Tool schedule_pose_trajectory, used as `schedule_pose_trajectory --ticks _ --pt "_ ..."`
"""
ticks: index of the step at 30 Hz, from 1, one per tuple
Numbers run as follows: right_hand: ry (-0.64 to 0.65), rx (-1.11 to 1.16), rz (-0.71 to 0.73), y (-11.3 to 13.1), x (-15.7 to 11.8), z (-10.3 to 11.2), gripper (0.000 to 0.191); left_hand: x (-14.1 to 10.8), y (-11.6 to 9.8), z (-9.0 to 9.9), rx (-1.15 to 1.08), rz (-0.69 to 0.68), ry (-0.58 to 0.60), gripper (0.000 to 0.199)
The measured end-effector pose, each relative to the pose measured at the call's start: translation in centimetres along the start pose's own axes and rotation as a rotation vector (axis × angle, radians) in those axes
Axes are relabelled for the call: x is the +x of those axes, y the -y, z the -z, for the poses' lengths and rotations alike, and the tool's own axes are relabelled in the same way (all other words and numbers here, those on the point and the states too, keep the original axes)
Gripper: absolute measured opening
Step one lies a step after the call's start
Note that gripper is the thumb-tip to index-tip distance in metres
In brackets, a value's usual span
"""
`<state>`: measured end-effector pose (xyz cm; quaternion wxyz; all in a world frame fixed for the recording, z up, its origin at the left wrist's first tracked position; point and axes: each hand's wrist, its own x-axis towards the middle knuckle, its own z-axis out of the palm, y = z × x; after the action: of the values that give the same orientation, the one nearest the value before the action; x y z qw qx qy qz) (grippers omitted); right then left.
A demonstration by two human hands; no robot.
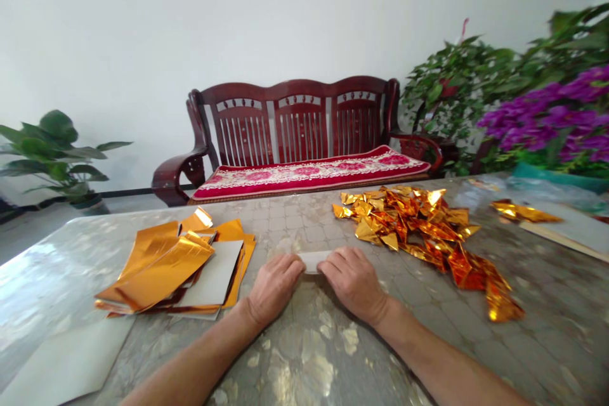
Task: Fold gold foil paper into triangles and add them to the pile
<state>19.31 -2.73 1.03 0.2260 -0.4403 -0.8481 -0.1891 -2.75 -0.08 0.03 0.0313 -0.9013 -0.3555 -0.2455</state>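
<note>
A narrow folded strip of whitish paper (313, 261) lies across the middle of the table between my two hands. Its left end is under the closed fingers of my left hand (276, 285), and its right end is held by the closed fingers of my right hand (354, 282). To the left is a loose stack of gold foil sheets (164, 266), some with the pale side up. On the right lies a heap of folded gold foil pieces (413, 222), trailing toward the front right.
A pale sheet (66, 358) lies at the table's (295, 355) front left. Clear plastic, a board (571, 231) and more foil are at the far right. Behind stand a wooden bench (299, 120), green plants and purple flowers (552, 117).
</note>
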Motion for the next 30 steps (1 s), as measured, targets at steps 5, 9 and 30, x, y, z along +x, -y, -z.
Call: schedule_pose_trajectory --ticks 5,9,30 --pt "0.102 0.028 0.018 0.4 0.2 -1.0 0.017 -0.1 -0.1 -0.1 0.143 -0.011 0.161 0.015" --pt "0.159 0.096 -0.051 0.3 0.0 -1.4 0.018 0.3 -0.3 0.0 0.121 0.023 0.196 0.023" --pt "0.316 0.277 -0.331 -0.7 0.6 -1.8 0.011 2.1 -0.1 0.1 -0.168 0.606 0.336 0.028"
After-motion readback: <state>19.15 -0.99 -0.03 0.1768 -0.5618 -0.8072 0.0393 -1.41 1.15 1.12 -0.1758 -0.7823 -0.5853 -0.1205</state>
